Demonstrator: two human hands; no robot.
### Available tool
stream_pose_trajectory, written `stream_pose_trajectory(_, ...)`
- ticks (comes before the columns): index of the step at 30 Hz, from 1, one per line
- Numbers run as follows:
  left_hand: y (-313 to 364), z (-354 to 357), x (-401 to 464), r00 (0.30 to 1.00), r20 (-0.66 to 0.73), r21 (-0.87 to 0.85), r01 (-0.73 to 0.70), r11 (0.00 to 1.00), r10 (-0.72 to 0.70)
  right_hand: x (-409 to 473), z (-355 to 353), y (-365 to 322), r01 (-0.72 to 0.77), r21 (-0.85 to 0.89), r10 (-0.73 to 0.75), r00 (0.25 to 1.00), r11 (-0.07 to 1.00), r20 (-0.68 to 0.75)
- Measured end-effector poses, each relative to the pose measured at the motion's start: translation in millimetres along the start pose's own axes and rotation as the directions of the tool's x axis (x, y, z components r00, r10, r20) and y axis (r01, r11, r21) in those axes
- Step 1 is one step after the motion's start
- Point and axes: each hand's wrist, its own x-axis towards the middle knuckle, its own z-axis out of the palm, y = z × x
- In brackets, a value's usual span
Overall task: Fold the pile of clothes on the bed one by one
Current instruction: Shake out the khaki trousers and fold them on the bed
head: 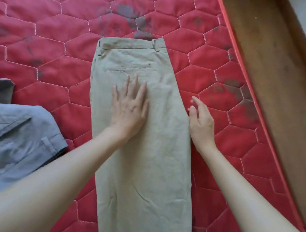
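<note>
Now smoothing the khaki trousers (143, 151) on the bed (55, 29).
I see my left hand (129, 107) pressing flat, fingers straight; right hand (201, 121) released at the trouser edge.

A left hand (129, 107) presses flat on khaki trousers (143, 151) laid lengthwise on a red quilted mattress (46, 28); the right hand (201, 122) hovers, fingers relaxed, at their right edge.
</note>
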Motion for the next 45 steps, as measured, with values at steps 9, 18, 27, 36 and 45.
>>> stream_pose_trajectory(9, 9.6, 20.1, -32.3, 0.984, 0.159, -0.048, 0.092, 0.995, -0.084, -96.4, 2.8, -6.4, -0.124, -0.135, 0.102, 0.981, 0.983, -0.163)
stream_pose_trajectory(18, 34.0, -20.7, 2.1, 0.903, 0.355, -0.456, 0.392, 0.799, -0.241, -136.5, 61.9, -35.7, 0.189, -0.433, -0.313, 0.920, 0.881, -0.236)
stream_pose_trajectory(27, 35.2, -11.8, -2.5, 0.907, 0.286, -0.414, 0.408, 0.814, -0.309, -96.0, 22.6, -22.4, 0.257, -0.424, -0.386, 0.887, 0.868, -0.254)
stream_pose_trajectory(36, 28.8, 12.7, -18.7, 0.938, 0.194, -0.300, 0.334, 0.894, -0.286, -38.5, -18.3, -8.4, 0.133, -0.157, -0.156, 0.976, 0.979, -0.150)
stream_pose_trajectory(45, 7.1, 51.1, -39.7, 0.990, 0.032, 0.202, 0.125, 0.971, -0.135, -44.5, -17.8, 21.0, -0.249, 0.100, 0.261, 0.955, 0.963, -0.143)
